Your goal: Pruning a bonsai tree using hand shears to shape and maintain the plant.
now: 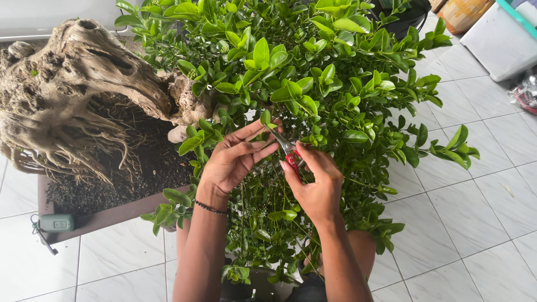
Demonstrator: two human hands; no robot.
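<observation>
A person's right hand (pixel 319 187) is closed around red-handled pruning shears (pixel 289 152), whose metal blades point up-left into the foliage. The left hand (pixel 234 157) is beside them with its fingers spread and slightly curled, the fingertips touching a small leafy twig (pixel 267 118) just by the blades. Both hands work inside a dense, glossy green bonsai shrub (pixel 313 84) that grows from a thick, gnarled trunk (pixel 78 84) in a dark rectangular pot (pixel 112 215) of soil, set on a white tiled floor (pixel 475 223).
</observation>
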